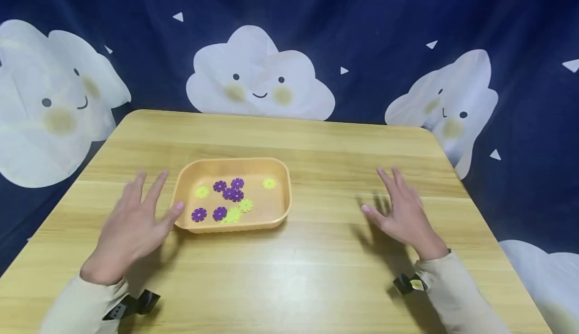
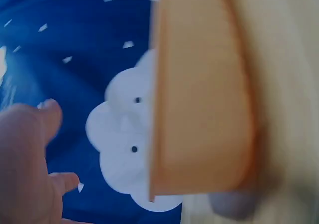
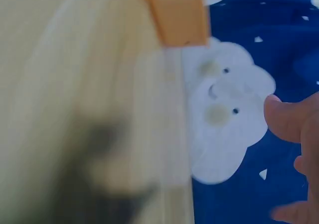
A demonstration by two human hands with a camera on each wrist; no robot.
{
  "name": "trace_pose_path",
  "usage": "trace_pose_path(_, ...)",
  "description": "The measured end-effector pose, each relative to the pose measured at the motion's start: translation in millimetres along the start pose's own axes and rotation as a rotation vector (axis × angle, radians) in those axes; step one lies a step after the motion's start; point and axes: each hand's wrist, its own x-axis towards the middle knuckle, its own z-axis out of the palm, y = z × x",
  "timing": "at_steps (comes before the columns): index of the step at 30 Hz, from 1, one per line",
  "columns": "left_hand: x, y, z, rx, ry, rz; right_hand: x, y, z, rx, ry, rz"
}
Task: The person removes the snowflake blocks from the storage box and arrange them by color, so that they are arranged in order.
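Note:
An orange plastic basket [image 1: 253, 223] stands on the table left of centre. Flat flower-shaped pieces lie scattered in it, several purple [image 1: 199, 215] and several yellow [image 1: 269, 183]. Beside the basket's left end is my left hand [image 1: 131, 223], fingers spread, its thumb tip overlapping the rim in the head view. My right hand [image 1: 402, 216] hovers over the right part of the table, well away from the basket, with fingers apart and nothing held. In the left wrist view, the basket's side wall [image 2: 199, 94] fills the middle, next to the left thumb.
The wooden table [image 1: 316, 273] has rounded far corners. Behind it hangs a dark blue curtain [image 1: 362, 22] with smiling white clouds and small triangles. A black strap device [image 1: 131, 306] sits at the left cuff, another [image 1: 409, 283] at the right.

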Motion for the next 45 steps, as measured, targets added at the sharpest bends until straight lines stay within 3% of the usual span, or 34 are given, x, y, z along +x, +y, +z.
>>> trace_pose_path(3, -1.0, -0.2, -4.4, -0.195, -0.064, -0.011, 8.4, -6.1, -1.6, 0.247, -0.065, -0.005)
trace_pose_path(7, -1.3, -2.6, -2.0, -0.432, -0.060, -0.058, 20.1, -16.3, -4.0, 0.512, -0.114, 0.014)
trace_pose_path(13, 2.7, -9.9, 21.5, -0.812, -0.026, -0.167, 42.0, -30.3, 0.7, 0.714, -0.125, 0.029)
trace_pose_path(16, 5.1, -17.1, 32.2, -0.943, -0.007, -0.156, 52.6, -35.9, 7.6, 0.809, -0.156, 0.022)
trace_pose_path(19, 5.5, -24.1, 39.5, -1.018, 0.006, -0.135, 62.5, -41.6, 14.1, 0.874, -0.186, 0.010)
trace_pose_path(27, 4.2, -30.7, 52.7, -0.961, 0.026, -0.055, 80.5, -61.1, 21.9, 0.920, -0.233, -0.010)
trace_pose_path(36, 5.7, -28.1, 53.2, -0.938, 0.026, -0.043, 93.8, -69.4, 24.6, 0.932, -0.254, -0.009)
trace_pose_path(39, 7.9, -29.0, 48.2, -0.931, -0.025, -0.069, 98.4, -73.0, 27.0, 0.923, -0.269, -0.009)
trace_pose_path(45, 19.4, -34.3, 33.4, -0.856, -0.198, -0.084, 104.5, -80.2, 32.6, 0.889, -0.279, -0.030)
